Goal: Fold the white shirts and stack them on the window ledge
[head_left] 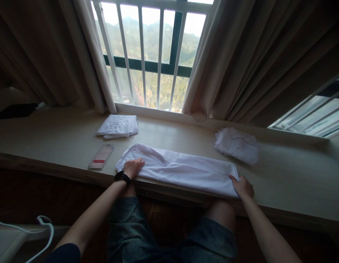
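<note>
A white garment (183,166) that looks like a shirt is folded into a long strip along the front edge of the wooden ledge. My left hand (133,168) lies on its left part, fingers stretched flat over the cloth, a black watch on the wrist. At the far right end, my right hand (243,186) grips the edge of the cloth, thumb on top and fingers tucked underneath. A few creases cross the cloth near my left fingers.
A folded white garment (118,126) lies near the window, and a folded white shirt with a collar (236,144) is at the right. A blurred-out flat item (101,157) sits left. Behind the ledge (290,175) hang curtains (235,54). A white cable (50,233) curls lower left.
</note>
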Action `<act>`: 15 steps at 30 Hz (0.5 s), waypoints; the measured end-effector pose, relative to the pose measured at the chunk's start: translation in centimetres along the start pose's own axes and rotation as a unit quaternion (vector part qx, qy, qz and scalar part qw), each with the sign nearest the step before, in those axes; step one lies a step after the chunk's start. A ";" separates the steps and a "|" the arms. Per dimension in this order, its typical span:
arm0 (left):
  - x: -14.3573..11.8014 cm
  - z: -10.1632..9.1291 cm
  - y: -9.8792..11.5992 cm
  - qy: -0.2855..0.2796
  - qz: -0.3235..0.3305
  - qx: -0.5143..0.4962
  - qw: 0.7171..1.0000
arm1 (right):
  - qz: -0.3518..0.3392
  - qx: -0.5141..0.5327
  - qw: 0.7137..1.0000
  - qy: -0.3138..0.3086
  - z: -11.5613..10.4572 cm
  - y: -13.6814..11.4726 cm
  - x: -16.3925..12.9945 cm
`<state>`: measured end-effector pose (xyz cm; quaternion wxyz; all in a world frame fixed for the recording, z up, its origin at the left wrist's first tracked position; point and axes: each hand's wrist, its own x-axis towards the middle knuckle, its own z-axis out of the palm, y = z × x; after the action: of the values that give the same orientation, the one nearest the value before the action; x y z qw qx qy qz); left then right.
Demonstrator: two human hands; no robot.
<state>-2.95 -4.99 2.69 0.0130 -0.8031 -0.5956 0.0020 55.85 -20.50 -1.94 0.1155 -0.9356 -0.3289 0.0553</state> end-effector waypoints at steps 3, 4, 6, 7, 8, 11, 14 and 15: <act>1.1 -0.2 1.1 0.092 0.011 -0.025 0.995 | 0.007 -0.010 0.988 0.154 0.0 -2.1 -1.3; 1.9 -0.3 1.2 0.127 0.011 -0.038 0.991 | -0.023 -0.004 0.977 0.212 0.2 -3.6 -2.2; 3.6 -0.3 1.6 0.173 0.020 -0.066 0.982 | -0.132 0.028 0.952 0.275 0.8 -7.7 -4.6; 4.4 -0.2 1.8 0.183 0.030 -0.078 0.980 | -0.203 0.047 0.942 0.263 1.1 -10.4 -6.0; 5.1 0.0 2.1 0.186 0.045 -0.087 0.978 | -0.259 0.065 0.932 0.244 1.5 -13.3 -7.4; 6.2 1.3 3.3 0.178 0.087 -0.102 0.975 | -0.398 0.115 0.901 0.128 2.6 -23.0 -11.7; 6.0 2.6 4.1 0.177 0.089 -0.109 0.974 | -0.433 0.124 0.891 0.053 3.5 -31.8 -14.9; 5.9 2.9 4.2 0.178 0.086 -0.113 0.974 | -0.435 0.112 0.892 0.037 3.8 -34.2 -15.5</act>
<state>2.74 -0.55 -0.21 0.0278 -0.8353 -0.5087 -0.2068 22.48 -3.72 3.44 0.2436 -0.6809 -0.6906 0.0013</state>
